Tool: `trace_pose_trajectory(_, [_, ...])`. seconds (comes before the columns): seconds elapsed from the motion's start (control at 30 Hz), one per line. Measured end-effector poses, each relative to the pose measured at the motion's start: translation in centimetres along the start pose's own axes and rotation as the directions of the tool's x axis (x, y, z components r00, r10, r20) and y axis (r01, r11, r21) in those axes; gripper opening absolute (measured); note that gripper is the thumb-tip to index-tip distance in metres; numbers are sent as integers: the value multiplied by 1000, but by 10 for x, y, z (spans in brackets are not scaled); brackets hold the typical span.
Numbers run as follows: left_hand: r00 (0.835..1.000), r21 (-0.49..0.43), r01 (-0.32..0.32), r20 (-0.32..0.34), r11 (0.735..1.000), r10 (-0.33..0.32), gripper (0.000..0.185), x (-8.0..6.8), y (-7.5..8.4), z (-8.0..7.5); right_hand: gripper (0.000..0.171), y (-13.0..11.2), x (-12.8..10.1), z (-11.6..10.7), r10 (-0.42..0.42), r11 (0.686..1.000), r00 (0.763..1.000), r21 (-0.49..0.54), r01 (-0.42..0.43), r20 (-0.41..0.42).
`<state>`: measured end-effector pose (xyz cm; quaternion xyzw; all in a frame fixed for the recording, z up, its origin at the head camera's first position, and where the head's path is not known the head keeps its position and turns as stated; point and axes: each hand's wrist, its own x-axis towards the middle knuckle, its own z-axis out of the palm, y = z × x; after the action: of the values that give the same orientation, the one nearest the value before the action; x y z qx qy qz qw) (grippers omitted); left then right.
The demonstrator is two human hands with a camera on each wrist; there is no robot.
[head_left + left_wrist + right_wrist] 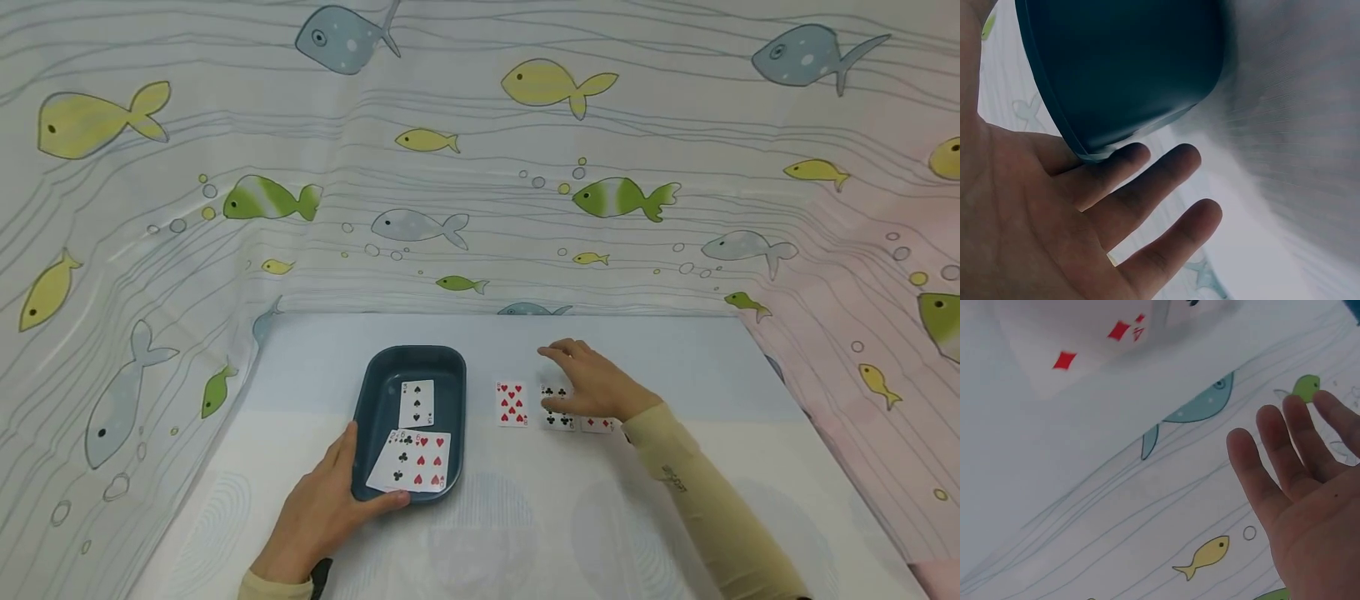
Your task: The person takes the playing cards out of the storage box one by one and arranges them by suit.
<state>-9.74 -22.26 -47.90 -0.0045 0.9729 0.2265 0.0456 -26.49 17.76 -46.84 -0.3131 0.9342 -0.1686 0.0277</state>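
A dark blue tray (369,392) sits on the white table and holds a spade card (416,404), a club card (400,460) and a hearts card (431,463). My left hand (330,493) rests against the tray's near left corner with straight fingers; in the left wrist view these fingers (1147,187) lie below the tray (1129,69). To the tray's right lie a hearts card (512,403), a club card (558,414) and a diamond card (597,425). My right hand (592,383) hovers flat over the club and diamond cards, holding nothing. The right wrist view shows its spread fingers (1272,469) and the diamond card (1085,344).
A fish-patterned curtain (480,167) encloses the table on the back, left and right. The table's near part (525,533) is bare white cloth with faint prints.
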Motion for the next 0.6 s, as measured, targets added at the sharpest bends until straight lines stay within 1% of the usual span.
trace_pose_trajectory(0.2, [1000, -6, 9, 6, 1000, -9, 139, -2, -1, 2, 83, -28, 17, 5, -36, 999, 999, 38, 36, -3])
trace_pose_trajectory(0.33, [1000, -11, 3, -1, 1000, -3, 138, -1, -1, 3, 83, -45, 29, 8, -48, 998, 999, 32, 48, -3])
trace_pose_trajectory(0.6, [1000, -10, 0, 0, 1000, 0, 140, 0, -1, 2, 83, -79, 53, 9, -72, 996, 997, 51, 74, -36])
